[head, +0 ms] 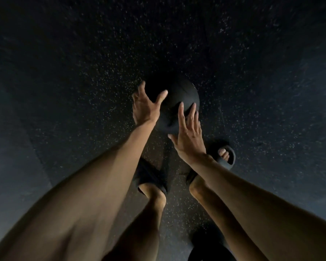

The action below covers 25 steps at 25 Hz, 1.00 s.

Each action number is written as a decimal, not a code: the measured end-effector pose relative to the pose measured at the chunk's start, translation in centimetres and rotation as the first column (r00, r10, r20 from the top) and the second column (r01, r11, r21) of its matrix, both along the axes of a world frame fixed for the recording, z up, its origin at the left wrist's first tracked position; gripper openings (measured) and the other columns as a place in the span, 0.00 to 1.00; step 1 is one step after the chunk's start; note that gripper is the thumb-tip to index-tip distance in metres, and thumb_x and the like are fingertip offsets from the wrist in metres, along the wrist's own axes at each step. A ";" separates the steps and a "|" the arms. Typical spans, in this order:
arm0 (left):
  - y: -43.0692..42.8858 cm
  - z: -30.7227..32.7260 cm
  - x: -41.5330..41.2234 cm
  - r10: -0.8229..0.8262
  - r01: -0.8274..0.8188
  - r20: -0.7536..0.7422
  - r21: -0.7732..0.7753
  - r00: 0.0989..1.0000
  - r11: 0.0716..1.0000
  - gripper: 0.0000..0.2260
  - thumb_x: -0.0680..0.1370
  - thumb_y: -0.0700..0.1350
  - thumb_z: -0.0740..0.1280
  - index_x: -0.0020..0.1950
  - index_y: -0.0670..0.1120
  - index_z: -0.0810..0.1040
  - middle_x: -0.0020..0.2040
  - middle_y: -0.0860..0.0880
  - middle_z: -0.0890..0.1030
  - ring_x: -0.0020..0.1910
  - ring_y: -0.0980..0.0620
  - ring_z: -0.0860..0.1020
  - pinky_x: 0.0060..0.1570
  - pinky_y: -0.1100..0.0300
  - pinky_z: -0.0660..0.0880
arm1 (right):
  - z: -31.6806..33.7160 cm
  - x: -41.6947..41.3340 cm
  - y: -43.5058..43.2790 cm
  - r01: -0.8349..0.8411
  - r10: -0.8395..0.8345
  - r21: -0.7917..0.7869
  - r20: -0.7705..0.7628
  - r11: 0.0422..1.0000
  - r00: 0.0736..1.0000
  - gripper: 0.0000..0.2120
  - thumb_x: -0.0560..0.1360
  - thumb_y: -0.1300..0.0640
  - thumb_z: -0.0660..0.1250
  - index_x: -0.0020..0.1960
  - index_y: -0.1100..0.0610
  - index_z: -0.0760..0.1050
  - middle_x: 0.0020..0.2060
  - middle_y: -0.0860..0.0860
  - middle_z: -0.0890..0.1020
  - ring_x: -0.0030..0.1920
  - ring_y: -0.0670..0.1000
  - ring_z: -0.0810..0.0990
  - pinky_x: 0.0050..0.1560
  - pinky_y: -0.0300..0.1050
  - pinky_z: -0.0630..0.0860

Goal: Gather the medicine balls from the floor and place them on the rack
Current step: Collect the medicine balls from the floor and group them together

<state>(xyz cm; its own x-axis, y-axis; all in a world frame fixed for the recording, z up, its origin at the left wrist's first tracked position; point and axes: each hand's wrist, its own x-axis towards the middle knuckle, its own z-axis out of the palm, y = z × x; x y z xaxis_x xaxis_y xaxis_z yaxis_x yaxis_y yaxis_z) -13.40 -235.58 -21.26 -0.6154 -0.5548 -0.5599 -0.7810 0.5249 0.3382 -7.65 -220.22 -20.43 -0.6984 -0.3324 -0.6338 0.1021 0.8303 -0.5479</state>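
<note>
Head view, looking straight down in dim light. Two bare arms reach down from the lower corners toward a black medicine ball (174,102) that sits on a dark rubber floor (83,72) flecked with pale specks.

The left hand (145,106) is at the ball's left side. Its grip is open: fingers spread wide, thumb stretched across the ball's near upper face, the other fingertips curling round the far left edge. The palm looks close against the ball, though blur makes firm contact hard to judge.

The right hand (189,136) is at the ball's near right side. Its grip is also open, fingers long and splayed, the tips lying over the ball's lower right curve, the thumb pointing left under the ball's near edge. The ball lies between the two grips.

Just behind the right grip, toward the viewer, a foot in a dark open-toed slide (225,157) stands on the floor. Behind the left grip a second dark slide (152,176) shows beneath the left forearm.
</note>
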 end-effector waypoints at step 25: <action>-15.3 -1.2 -20.6 -0.008 0.006 -0.032 -0.037 0.999 0.999 0.28 0.79 0.64 0.60 0.74 0.49 0.65 0.67 0.40 0.73 0.63 0.41 0.75 0.56 0.46 0.75 | -2.0 -23.1 -15.0 0.141 -0.130 0.047 -0.183 0.989 0.975 0.40 0.81 0.43 0.62 0.82 0.43 0.38 0.81 0.56 0.41 0.81 0.62 0.47 0.76 0.65 0.60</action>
